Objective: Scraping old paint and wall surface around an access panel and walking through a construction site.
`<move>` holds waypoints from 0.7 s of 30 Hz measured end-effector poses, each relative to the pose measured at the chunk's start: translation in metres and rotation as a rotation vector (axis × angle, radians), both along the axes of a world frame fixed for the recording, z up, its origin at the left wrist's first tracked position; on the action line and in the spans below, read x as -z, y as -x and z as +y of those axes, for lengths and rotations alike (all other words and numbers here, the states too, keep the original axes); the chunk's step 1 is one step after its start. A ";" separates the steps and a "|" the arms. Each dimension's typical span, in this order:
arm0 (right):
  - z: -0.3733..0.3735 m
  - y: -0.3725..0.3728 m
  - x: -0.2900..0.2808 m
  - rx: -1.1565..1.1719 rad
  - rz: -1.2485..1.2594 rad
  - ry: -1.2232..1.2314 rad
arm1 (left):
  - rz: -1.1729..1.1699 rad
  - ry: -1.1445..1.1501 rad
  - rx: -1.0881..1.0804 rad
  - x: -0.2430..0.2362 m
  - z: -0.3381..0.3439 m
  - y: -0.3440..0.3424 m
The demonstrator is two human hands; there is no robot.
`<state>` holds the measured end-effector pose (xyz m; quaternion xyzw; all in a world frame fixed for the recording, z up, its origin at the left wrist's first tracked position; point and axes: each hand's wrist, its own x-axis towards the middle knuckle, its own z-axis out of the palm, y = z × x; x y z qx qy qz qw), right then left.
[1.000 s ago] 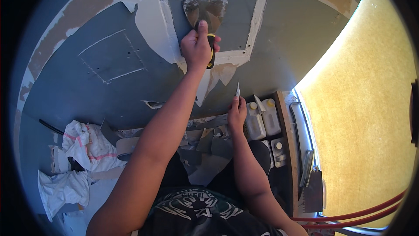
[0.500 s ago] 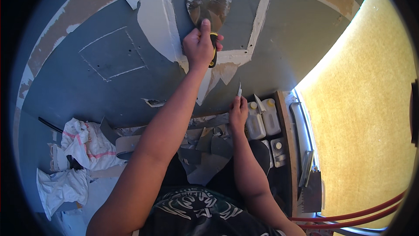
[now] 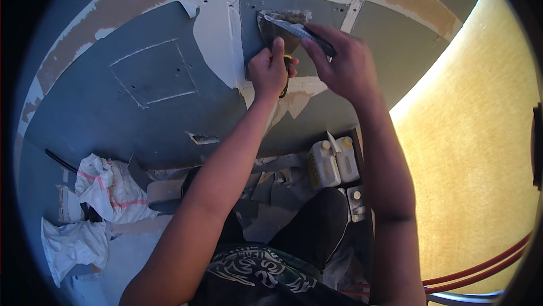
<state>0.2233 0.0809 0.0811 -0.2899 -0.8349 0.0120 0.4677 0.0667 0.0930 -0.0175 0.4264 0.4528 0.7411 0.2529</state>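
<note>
My left hand (image 3: 268, 74) is closed around the black-and-yellow handle of a putty knife (image 3: 287, 40). Its wide, stained blade points up against a square grey board patch (image 3: 250, 31) in the wall. From the right, my right hand (image 3: 352, 67) grips a slim, pointed utility knife (image 3: 302, 31). The knife lies across the upper part of the putty knife's blade, tip toward the left. Whether the two blades touch, I cannot tell. White filler (image 3: 350, 16) and torn paper border the patch.
Plastic jugs (image 3: 324, 164) stand low at the right, a pointed piece between them. Board scraps (image 3: 268, 190) lie below the wall. White sacks (image 3: 113, 187) rest at the left. A small ragged hole (image 3: 202, 138) opens in the wall. Red hoses (image 3: 481, 272) run at lower right.
My right hand has risen from beside the jugs to the putty knife, bringing the utility knife across its blade. My left hand still holds the putty knife near the patch.
</note>
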 end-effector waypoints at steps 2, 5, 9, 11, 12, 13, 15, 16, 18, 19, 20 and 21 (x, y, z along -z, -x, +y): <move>0.008 0.003 -0.010 0.034 -0.087 -0.088 | -0.018 -0.007 0.020 -0.001 -0.002 -0.001; 0.007 0.006 -0.016 0.009 -0.086 -0.145 | -0.026 -0.011 0.035 -0.004 -0.004 -0.002; 0.010 0.013 -0.019 0.034 -0.111 -0.169 | -0.006 0.020 0.019 -0.006 -0.006 -0.001; 0.009 0.014 -0.022 0.062 -0.160 -0.144 | -0.002 0.019 0.018 -0.006 -0.006 0.000; 0.010 0.014 -0.024 0.062 -0.161 -0.145 | 0.004 0.017 0.015 -0.005 -0.006 0.000; 0.010 0.013 -0.026 0.065 -0.173 -0.163 | 0.004 0.016 0.016 -0.005 -0.004 0.000; 0.010 0.011 -0.031 0.070 -0.187 -0.175 | -0.003 0.001 0.003 -0.004 -0.004 -0.003; 0.010 0.010 -0.037 0.075 -0.236 -0.184 | -0.004 0.004 0.006 -0.003 -0.003 -0.003; 0.008 0.011 -0.048 0.076 -0.282 -0.188 | -0.019 0.003 0.007 -0.002 -0.002 -0.001; 0.006 0.013 -0.053 0.083 -0.323 -0.220 | -0.018 0.007 0.007 -0.001 -0.002 -0.001; 0.005 0.013 -0.058 0.092 -0.367 -0.252 | -0.024 0.001 0.002 -0.002 -0.001 -0.002; 0.002 0.014 -0.061 0.094 -0.368 -0.248 | -0.030 -0.005 -0.003 -0.002 -0.001 -0.003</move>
